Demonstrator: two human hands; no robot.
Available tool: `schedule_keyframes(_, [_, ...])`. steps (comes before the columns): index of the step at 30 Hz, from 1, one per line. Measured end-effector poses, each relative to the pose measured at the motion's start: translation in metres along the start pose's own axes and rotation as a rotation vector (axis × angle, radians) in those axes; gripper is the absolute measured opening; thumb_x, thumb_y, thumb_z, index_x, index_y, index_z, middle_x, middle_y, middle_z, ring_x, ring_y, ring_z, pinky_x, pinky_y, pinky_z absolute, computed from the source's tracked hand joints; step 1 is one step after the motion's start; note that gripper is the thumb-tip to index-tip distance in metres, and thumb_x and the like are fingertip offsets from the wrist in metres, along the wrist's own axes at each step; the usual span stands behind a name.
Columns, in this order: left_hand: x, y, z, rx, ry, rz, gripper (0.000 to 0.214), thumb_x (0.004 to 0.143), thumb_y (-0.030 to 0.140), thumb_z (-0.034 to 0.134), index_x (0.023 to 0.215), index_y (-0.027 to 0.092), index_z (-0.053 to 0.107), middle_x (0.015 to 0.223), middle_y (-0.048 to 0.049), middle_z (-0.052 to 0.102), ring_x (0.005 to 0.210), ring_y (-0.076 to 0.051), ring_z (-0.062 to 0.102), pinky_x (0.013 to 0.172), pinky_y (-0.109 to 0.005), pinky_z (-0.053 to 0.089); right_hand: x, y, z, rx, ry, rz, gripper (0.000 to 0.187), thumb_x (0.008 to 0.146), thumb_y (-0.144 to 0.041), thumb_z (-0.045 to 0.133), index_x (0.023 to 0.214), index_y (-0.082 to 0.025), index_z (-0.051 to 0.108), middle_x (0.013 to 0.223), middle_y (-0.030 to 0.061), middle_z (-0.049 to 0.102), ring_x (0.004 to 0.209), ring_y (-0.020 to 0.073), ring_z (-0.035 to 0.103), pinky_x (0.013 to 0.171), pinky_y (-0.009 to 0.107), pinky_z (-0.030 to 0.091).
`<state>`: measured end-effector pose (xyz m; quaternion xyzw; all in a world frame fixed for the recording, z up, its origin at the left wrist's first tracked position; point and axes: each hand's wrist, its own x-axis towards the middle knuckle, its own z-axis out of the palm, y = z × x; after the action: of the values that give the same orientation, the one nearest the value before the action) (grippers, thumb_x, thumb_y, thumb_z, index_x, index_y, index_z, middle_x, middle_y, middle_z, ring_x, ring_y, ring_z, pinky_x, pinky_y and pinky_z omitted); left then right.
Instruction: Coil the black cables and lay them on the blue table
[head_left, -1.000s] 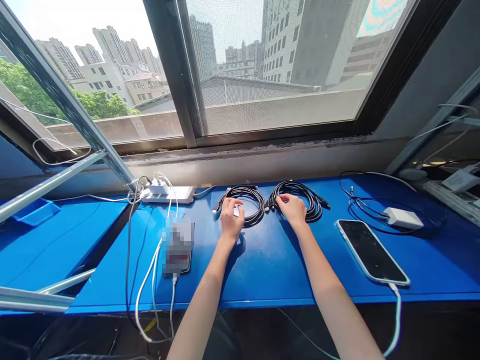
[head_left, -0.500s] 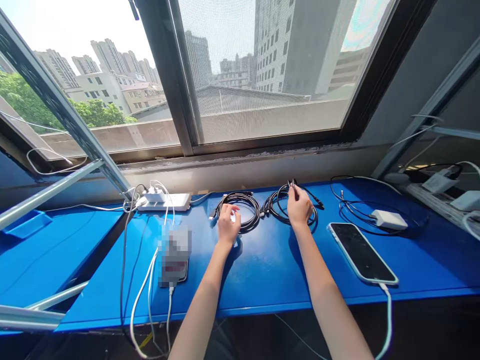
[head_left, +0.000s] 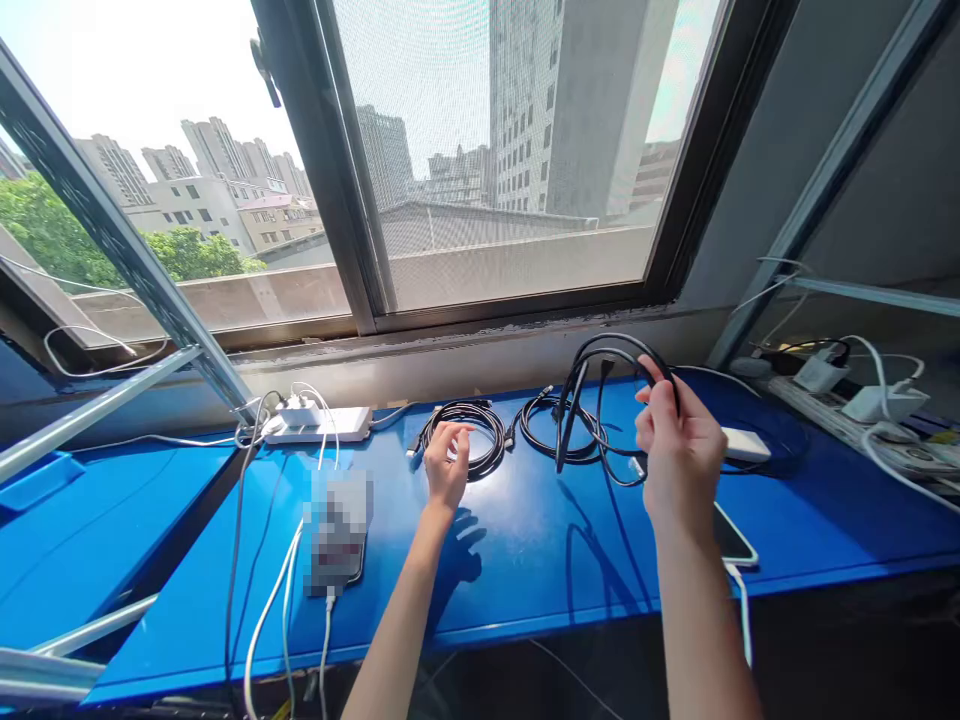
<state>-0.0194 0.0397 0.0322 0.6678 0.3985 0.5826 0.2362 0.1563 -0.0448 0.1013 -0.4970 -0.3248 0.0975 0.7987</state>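
My right hand (head_left: 675, 450) is raised above the blue table (head_left: 525, 560) and grips a loop of black cable (head_left: 600, 400), which trails down to a coil still lying on the table. Further left, my left hand (head_left: 446, 465) hovers over a second coiled black cable (head_left: 461, 445) near the back of the table. Its fingers are spread and curl slightly above the coil. Whether the fingertips touch that coil is unclear.
A white power strip (head_left: 319, 425) with white leads sits at the back left. A blurred phone (head_left: 334, 530) lies left of my arm. A second phone (head_left: 731, 540) and a white charger (head_left: 746, 445) lie behind my right hand. More chargers (head_left: 874, 400) crowd the right shelf.
My right hand has lifted part of the right cable coil off the table and moved right and up. My left hand stays over the left coil. The view has tilted upward.
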Motion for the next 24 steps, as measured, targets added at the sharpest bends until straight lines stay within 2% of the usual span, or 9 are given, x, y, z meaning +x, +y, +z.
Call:
schedule_keyframes(2, [-0.005, 0.022, -0.002, -0.121, 0.031, -0.082, 0.046, 0.084, 0.051, 0.036, 0.063, 0.019, 0.061, 0.072, -0.0064, 0.065, 0.067, -0.017, 0.057, 0.063, -0.03, 0.046, -0.019, -0.01, -0.007, 0.078, -0.108, 0.067, 0.041, 0.077, -0.051, 0.061, 0.105, -0.022, 0.071, 0.068, -0.0022, 0.049, 0.042, 0.0021, 0.025, 0.035, 0.018, 0.019])
schedule_keyframes(3, [-0.009, 0.034, -0.004, -0.214, -0.03, -0.168, 0.053, 0.084, 0.057, 0.034, 0.064, 0.018, 0.062, 0.07, -0.0068, 0.066, 0.064, -0.017, 0.057, 0.061, -0.029, 0.045, -0.029, -0.013, -0.01, 0.101, -0.16, 0.104, 0.041, 0.078, -0.05, 0.062, 0.108, -0.024, 0.07, 0.068, -0.0025, 0.049, 0.041, 0.0017, 0.025, 0.034, 0.017, 0.019])
schedule_keyframes(6, [-0.024, 0.069, -0.012, -0.393, -0.477, -0.401, 0.062, 0.08, 0.068, 0.039, 0.073, 0.014, 0.068, 0.061, -0.0062, 0.065, 0.058, -0.016, 0.059, 0.056, -0.026, 0.044, -0.056, -0.016, -0.014, 0.112, -0.292, 0.237, 0.041, 0.08, -0.049, 0.062, 0.114, -0.027, 0.067, 0.07, -0.0032, 0.049, 0.042, 0.0011, 0.028, 0.034, 0.016, 0.023])
schedule_keyframes(8, [-0.032, 0.086, -0.019, -0.433, -0.664, -0.499, 0.057, 0.077, 0.067, 0.049, 0.074, 0.013, 0.067, 0.058, -0.0041, 0.062, 0.053, -0.013, 0.057, 0.053, -0.023, 0.043, -0.069, -0.016, -0.012, 0.107, -0.341, 0.3, 0.041, 0.08, -0.047, 0.063, 0.116, -0.029, 0.065, 0.073, -0.0037, 0.049, 0.042, 0.0006, 0.03, 0.034, 0.014, 0.025])
schedule_keyframes(9, [-0.034, 0.092, -0.023, -0.442, -0.697, -0.529, 0.054, 0.075, 0.066, 0.055, 0.071, 0.013, 0.066, 0.056, -0.0027, 0.061, 0.05, -0.012, 0.056, 0.051, -0.022, 0.042, -0.075, -0.015, -0.011, 0.104, -0.359, 0.32, 0.041, 0.079, -0.047, 0.063, 0.117, -0.03, 0.064, 0.076, -0.004, 0.049, 0.042, 0.0005, 0.032, 0.034, 0.014, 0.027])
schedule_keyframes(11, [-0.036, 0.098, -0.03, -0.466, -0.686, -0.588, 0.055, 0.075, 0.067, 0.054, 0.073, 0.013, 0.064, 0.053, -0.0012, 0.058, 0.048, -0.011, 0.055, 0.051, -0.02, 0.043, -0.082, -0.016, -0.008, 0.089, -0.406, 0.352, 0.044, 0.078, -0.046, 0.064, 0.12, -0.031, 0.061, 0.079, -0.0046, 0.049, 0.043, 0.0008, 0.036, 0.033, 0.013, 0.031])
schedule_keyframes(16, [-0.04, 0.1, -0.039, -0.455, -0.641, -0.648, 0.061, 0.073, 0.069, 0.056, 0.103, 0.015, 0.058, 0.044, 0.0069, 0.048, 0.037, -0.009, 0.047, 0.041, -0.018, 0.041, -0.093, -0.021, -0.007, 0.02, -0.543, 0.41, 0.048, 0.075, -0.046, 0.067, 0.119, -0.028, 0.062, 0.074, -0.0052, 0.051, 0.046, 0.0042, 0.048, 0.037, 0.015, 0.044])
schedule_keyframes(19, [-0.051, 0.102, -0.04, -0.436, -0.435, -0.544, 0.054, 0.077, 0.067, 0.053, 0.097, 0.017, 0.061, 0.044, 0.0102, 0.036, 0.031, -0.004, 0.029, 0.031, -0.015, 0.028, -0.093, -0.022, -0.012, -0.013, -0.541, 0.341, 0.043, 0.078, -0.049, 0.064, 0.114, -0.025, 0.065, 0.066, -0.0045, 0.054, 0.045, 0.006, 0.051, 0.042, 0.018, 0.049])
schedule_keyframes(24, [-0.063, 0.105, -0.049, -0.511, -0.096, -0.261, 0.041, 0.084, 0.056, 0.054, 0.076, 0.017, 0.064, 0.04, 0.0069, 0.038, 0.03, -0.004, 0.029, 0.029, -0.015, 0.024, -0.085, -0.02, -0.027, 0.039, -0.371, 0.276, 0.046, 0.085, -0.055, 0.052, 0.117, -0.025, 0.063, 0.068, -0.0003, 0.061, 0.046, 0.0105, 0.056, 0.033, 0.02, 0.048])
